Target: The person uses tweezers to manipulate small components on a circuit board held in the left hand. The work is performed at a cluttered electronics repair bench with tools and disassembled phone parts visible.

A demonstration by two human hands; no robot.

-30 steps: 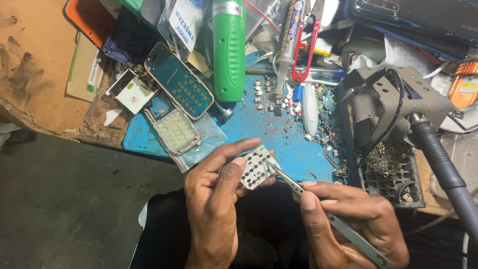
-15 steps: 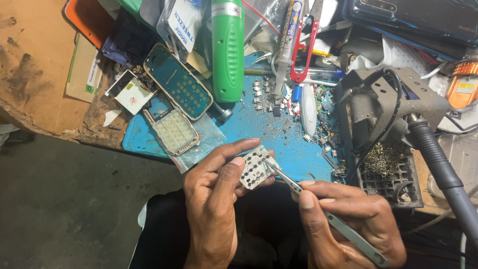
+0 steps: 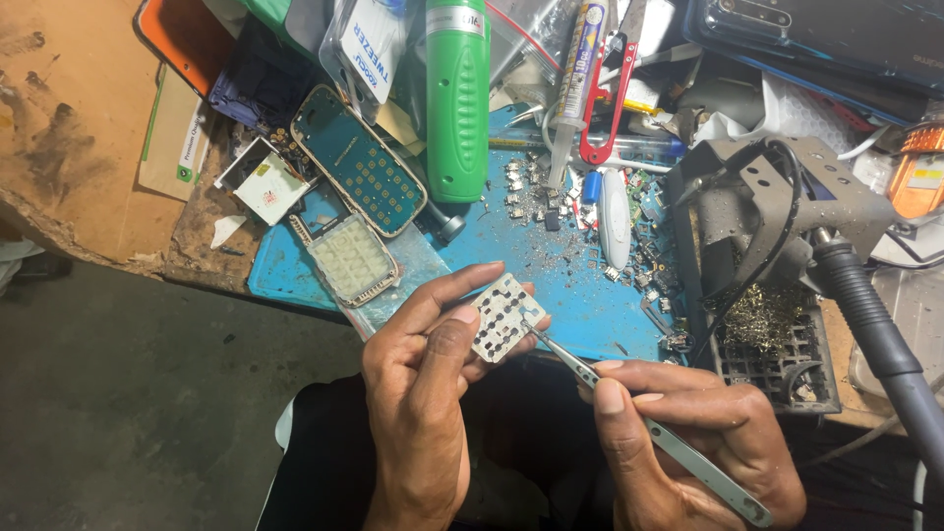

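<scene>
A small perforated keypad sheet (image 3: 503, 317) sits just above the near edge of the blue mat (image 3: 590, 295), pinched between thumb and fingers of the left hand (image 3: 423, 393). The right hand (image 3: 688, 433) is closed around metal tweezers (image 3: 629, 413), their tip touching the sheet's right edge. Beyond lie a white keypad frame (image 3: 351, 261), a phone board (image 3: 359, 172) and a green cylinder (image 3: 457, 98).

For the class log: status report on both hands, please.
Left hand holds small perforated keypad sheet. Right hand grips tweezers, tips touching the sheet. Nothing between them.
</scene>
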